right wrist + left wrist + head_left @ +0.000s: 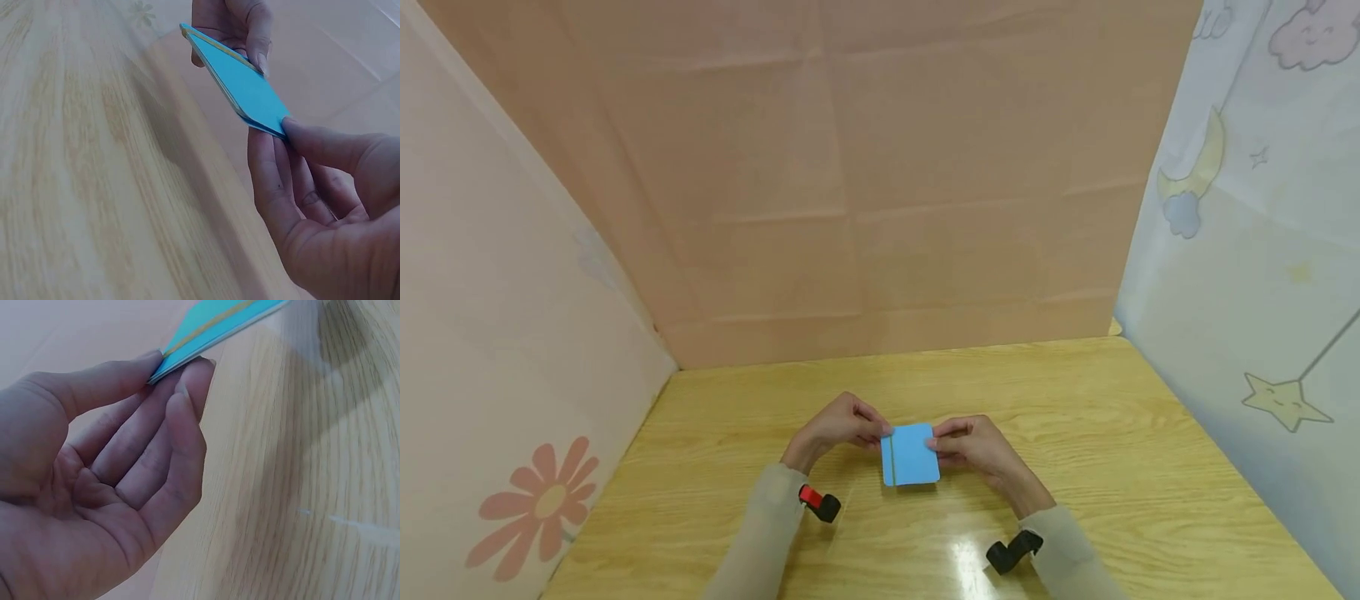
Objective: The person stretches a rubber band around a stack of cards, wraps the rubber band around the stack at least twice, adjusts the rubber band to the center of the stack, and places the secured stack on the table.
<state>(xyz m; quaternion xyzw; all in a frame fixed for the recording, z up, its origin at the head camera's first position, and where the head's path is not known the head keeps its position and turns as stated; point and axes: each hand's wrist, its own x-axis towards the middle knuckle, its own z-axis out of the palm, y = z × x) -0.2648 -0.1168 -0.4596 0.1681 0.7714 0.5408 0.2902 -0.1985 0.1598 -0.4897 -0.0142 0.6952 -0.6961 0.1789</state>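
A small blue notebook (914, 458) with rounded corners is held up over the table between both hands. A yellowish elastic band (219, 45) runs across its cover near the left side, and pale page edges show along its side. My left hand (847, 422) pinches the left edge close to the band, thumb on top and fingers beneath. On the opposite edge, my right hand (983, 452) pinches the notebook with its thumb (319, 142) on the cover and its fingers curled underneath. The notebook's underside is hidden.
The wood-grain table (715, 467) spreads under both hands. An orange-tan sheet (865, 183) hangs behind it. Printed panels stand on both sides, with a flower (550, 502) on the left and a star (1287, 402) on the right. Black straps (1017, 552) circle the wrists.
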